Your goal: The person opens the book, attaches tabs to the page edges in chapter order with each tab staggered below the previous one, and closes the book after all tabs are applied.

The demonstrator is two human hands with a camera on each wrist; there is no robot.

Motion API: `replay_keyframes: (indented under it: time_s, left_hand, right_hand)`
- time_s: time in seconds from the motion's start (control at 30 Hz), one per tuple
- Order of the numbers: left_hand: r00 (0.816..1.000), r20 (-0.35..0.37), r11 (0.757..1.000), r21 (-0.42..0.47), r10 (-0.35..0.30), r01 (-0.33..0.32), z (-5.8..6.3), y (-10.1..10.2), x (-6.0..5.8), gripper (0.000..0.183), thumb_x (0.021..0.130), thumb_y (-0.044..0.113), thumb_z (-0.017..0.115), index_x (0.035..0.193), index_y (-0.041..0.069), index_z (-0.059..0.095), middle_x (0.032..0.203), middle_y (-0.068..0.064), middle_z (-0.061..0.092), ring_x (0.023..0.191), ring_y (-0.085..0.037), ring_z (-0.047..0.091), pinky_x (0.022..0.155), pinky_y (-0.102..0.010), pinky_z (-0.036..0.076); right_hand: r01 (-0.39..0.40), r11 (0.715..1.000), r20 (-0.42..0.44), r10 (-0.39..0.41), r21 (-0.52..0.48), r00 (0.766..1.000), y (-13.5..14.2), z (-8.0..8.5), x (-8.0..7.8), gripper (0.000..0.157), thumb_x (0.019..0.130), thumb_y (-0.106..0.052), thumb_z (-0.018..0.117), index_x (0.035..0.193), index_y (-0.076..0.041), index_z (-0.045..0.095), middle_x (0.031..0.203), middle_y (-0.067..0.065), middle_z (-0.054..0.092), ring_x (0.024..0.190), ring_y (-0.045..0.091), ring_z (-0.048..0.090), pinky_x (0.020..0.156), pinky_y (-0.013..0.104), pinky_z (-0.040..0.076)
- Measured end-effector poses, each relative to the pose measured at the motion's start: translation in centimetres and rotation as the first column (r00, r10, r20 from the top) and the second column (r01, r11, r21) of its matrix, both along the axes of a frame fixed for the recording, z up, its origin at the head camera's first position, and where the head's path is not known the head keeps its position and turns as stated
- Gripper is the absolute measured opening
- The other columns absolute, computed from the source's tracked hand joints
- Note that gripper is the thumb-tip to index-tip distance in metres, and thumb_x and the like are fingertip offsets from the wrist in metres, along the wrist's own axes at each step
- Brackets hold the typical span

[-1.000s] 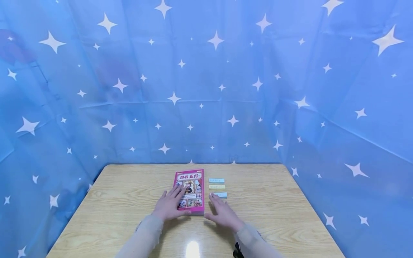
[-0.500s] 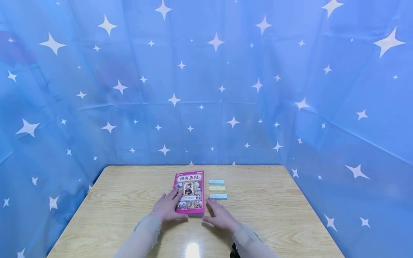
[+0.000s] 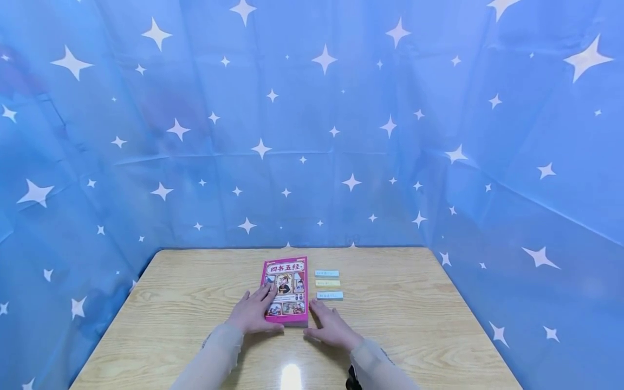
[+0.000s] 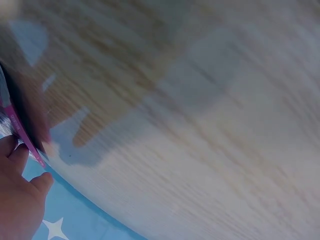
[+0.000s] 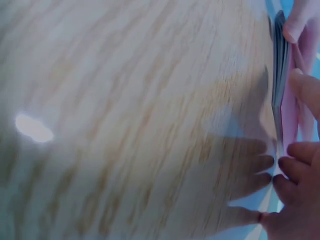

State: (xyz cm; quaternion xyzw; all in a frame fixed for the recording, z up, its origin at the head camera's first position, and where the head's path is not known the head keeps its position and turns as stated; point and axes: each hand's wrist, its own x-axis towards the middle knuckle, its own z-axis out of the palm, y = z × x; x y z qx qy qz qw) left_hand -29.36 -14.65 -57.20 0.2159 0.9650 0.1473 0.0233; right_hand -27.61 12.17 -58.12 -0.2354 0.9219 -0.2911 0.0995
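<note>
A thick pink book [image 3: 287, 268] with comic-style pictures and large Chinese characters lies on the wooden table. My left hand [image 3: 251, 314] rests over its left side, fingers on the cover and thumb by the near edge. Along the right edge lies my right hand [image 3: 333, 327], fingers extended and thumb towards the near corner; whether it touches the book I cannot tell. In the left wrist view the left hand [image 4: 20, 200] meets the book's pink edge [image 4: 24, 132]. The right wrist view shows the right hand [image 5: 300, 200] beside the book [image 5: 287, 110].
Right of the book, three paper strips with handwriting lie in a column: a blue one [image 3: 326, 273], a yellow one [image 3: 327, 283] and another blue one [image 3: 330, 296]. A blue curtain [image 3: 312, 135] with white stars surrounds the wooden table [image 3: 414, 303].
Over the last second my right hand has drawn back slightly, uncovering the nearest blue strip. My left hand has shifted a little on the book. Since half a second ago, little has moved.
</note>
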Motion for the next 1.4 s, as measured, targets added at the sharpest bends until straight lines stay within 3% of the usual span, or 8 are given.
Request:
replay_keyframes:
  time_s: [0.17,0.33,0.6,0.93,1.17,1.4]
  left_hand:
    - [1.000,0.015,1.000,0.000,0.022,-0.022,0.27,0.12,-0.14,0.093,0.083,0.072,0.053,0.151,0.012,0.034,0.157,-0.014,0.025,0.142,-0.034,0.027,0.114,-0.059,0.018]
    - [0.999,0.022,0.999,0.015,0.035,-0.035,0.54,0.20,-0.23,0.065,0.100,0.053,0.040,0.150,0.012,0.037,0.156,-0.013,0.028,0.142,-0.032,0.027,0.113,-0.060,0.019]
    - [0.999,0.019,1.000,0.003,0.027,-0.027,0.78,0.25,0.04,0.054,0.103,0.039,0.042,0.148,0.010,0.040,0.155,-0.014,0.031,0.141,-0.032,0.029,0.112,-0.061,0.020]
    - [0.999,0.019,0.999,0.028,0.028,-0.029,0.22,0.14,-0.12,0.062,0.099,0.047,0.047,0.148,0.010,0.040,0.155,-0.015,0.030,0.141,-0.035,0.029,0.111,-0.063,0.019]
    - [0.998,0.049,0.999,0.032,0.029,-0.030,0.34,0.16,-0.15,0.093,0.081,0.070,0.057,0.149,0.010,0.037,0.156,-0.016,0.027,0.140,-0.036,0.029,0.112,-0.062,0.017]
    - [0.998,0.063,1.000,0.022,0.018,-0.019,0.43,0.23,0.08,0.110,0.069,0.074,0.067,0.151,0.009,0.034,0.157,-0.018,0.023,0.141,-0.038,0.027,0.113,-0.062,0.015]
  right_hand:
    - [-0.004,1.000,0.004,0.004,-0.008,1.000,-0.04,0.23,-0.01,0.084,0.087,-0.047,0.066,0.149,-0.001,0.032,0.154,0.020,0.029,0.142,0.039,0.024,0.110,0.066,0.012]
    - [-0.010,1.000,0.001,0.010,-0.022,1.000,-0.01,0.28,0.02,0.082,0.088,-0.045,0.066,0.149,-0.001,0.033,0.154,0.021,0.029,0.141,0.040,0.025,0.110,0.067,0.012]
    - [-0.024,0.999,-0.011,0.024,-0.028,1.000,0.17,-0.02,0.13,0.080,0.088,-0.045,0.065,0.147,0.001,0.035,0.154,0.021,0.028,0.141,0.041,0.024,0.110,0.067,0.010]
    - [-0.034,0.999,-0.016,0.034,-0.025,0.999,0.19,-0.03,0.34,0.077,0.089,-0.043,0.066,0.144,0.004,0.040,0.153,0.023,0.029,0.141,0.042,0.025,0.110,0.067,0.011]
    - [-0.036,0.999,-0.031,0.036,-0.017,0.999,0.25,-0.22,0.27,0.076,0.089,-0.041,0.066,0.144,0.003,0.040,0.153,0.022,0.030,0.141,0.041,0.025,0.110,0.067,0.012]
    - [-0.043,0.999,-0.032,0.042,-0.015,0.999,0.29,-0.34,0.27,0.076,0.089,-0.043,0.066,0.144,0.003,0.040,0.153,0.022,0.030,0.140,0.041,0.026,0.110,0.068,0.012]
